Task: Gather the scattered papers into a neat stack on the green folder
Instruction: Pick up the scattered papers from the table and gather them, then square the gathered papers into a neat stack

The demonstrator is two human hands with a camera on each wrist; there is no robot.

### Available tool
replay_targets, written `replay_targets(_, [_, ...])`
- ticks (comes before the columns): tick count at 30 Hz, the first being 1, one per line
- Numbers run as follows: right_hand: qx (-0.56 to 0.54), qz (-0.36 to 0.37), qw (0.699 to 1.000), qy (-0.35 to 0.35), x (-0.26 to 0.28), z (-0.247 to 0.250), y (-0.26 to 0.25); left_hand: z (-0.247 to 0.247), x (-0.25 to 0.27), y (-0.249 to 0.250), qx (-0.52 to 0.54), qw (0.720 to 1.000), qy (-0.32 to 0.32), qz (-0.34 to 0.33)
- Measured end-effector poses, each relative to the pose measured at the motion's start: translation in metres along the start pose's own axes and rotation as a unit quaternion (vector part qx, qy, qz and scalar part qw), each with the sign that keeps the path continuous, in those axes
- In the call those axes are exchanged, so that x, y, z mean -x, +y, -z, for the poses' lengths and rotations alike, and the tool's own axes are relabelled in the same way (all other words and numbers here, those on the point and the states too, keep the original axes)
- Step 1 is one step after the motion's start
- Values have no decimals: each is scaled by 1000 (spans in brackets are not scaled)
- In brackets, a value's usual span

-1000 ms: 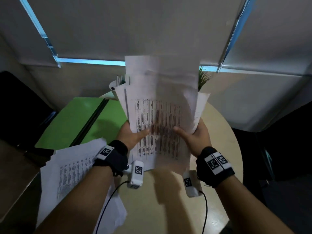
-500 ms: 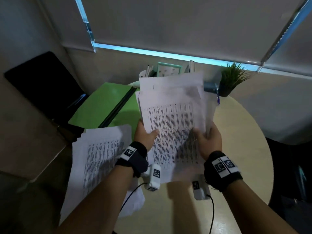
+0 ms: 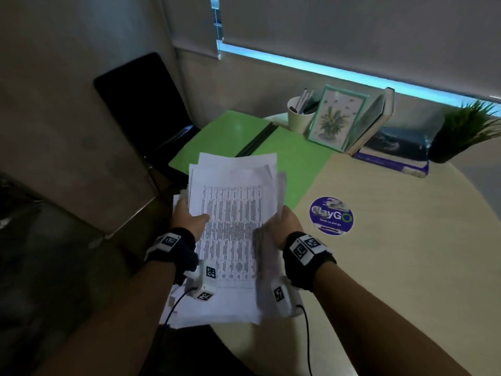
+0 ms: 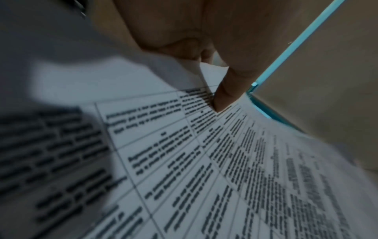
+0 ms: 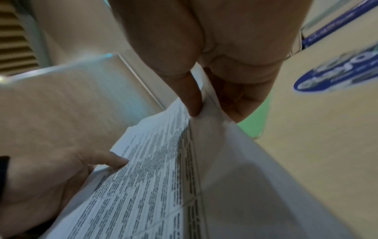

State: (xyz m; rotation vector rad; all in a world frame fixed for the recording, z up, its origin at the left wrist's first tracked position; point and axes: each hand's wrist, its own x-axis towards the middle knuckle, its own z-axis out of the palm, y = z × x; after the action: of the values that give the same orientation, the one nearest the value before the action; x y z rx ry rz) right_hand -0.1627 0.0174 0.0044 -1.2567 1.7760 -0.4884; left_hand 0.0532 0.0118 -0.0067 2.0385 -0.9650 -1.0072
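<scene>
Papers [image 3: 233, 213] are held mid-frame as a messy, uneven bundle, far edge overlapping the green folder [image 3: 225, 134]. The bundle is pinched at its left edge by the left hand [image 3: 187, 218], thumb on top, and at its right edge by the right hand [image 3: 284, 226]. Round table [image 3: 393, 267] underneath, blue sticker [image 3: 331, 215] at right.

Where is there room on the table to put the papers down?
Bare green folder lies just beyond the papers. Bare table stretches right of the round sticker. The far edge is crowded: pen cup, picture frame, books, plant.
</scene>
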Motion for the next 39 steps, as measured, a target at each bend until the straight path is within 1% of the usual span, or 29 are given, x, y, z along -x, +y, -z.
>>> replay_targets(3, [30,-9,999,-13,-1,-33,-6,15,-11,-30,-17,998,51,20])
replay_targets(7, [48,-35,998,-19,-6,-54,-1,21,-30,-59,-97,993,62,26])
replay_targets(8, [65,-38,997,-13,-7,-58,1,23,-33,-61,-115,991,59,36])
replay_targets(9, [93,-45,995,1,-8,-61,5,24,-36,-62,-124,989,53,57])
replay_targets(11, [118,-78,989,40,-11,-63,11,25,-38,-60,-99,985,29,137])
replay_targets(13, [91,-96,990,48,-12,-64,12,26,-41,-57,-64,975,-20,212])
replay_targets(14, [70,-112,990,40,-12,-62,10,25,-43,-55,-69,968,-46,236])
replay_targets(15, [47,-129,990,32,-14,-61,8,24,-44,-54,-93,963,-66,245])
replay_targets(17, [13,-175,984,10,-17,-62,2,22,-45,-47,-166,954,-82,236])
replay_targets(19, [-1,-202,979,0,-22,-66,4,17,-48,-48,-209,953,-55,211])
replay_targets(21, [-16,-207,978,-21,-31,-72,14,13,-45,-51,-207,962,-23,177])
replay_targets(24, [-59,-218,969,-102,-27,-68,13,12,-43,-59,-219,965,-10,143])
replay_targets(25, [-80,-226,965,-106,-23,-65,13,14,-40,-60,-217,966,-9,139])
replay_targets(28, [-144,-235,958,-79,-16,-64,15,16,-40,-62,-205,971,6,123])
replay_targets(31, [-156,-201,965,-58,-10,-65,14,16,-33,-55,-178,977,2,116])
replay_targets(35, [-211,-155,965,-24,-3,-61,19,17,-25,-42,-65,992,-25,109])
replay_targets(38, [-296,-153,943,10,9,-42,33,23,-11,-24,3,998,-50,48])
replay_targets(39, [-319,-142,937,20,13,-31,37,22,-4,-14,18,997,-70,25])
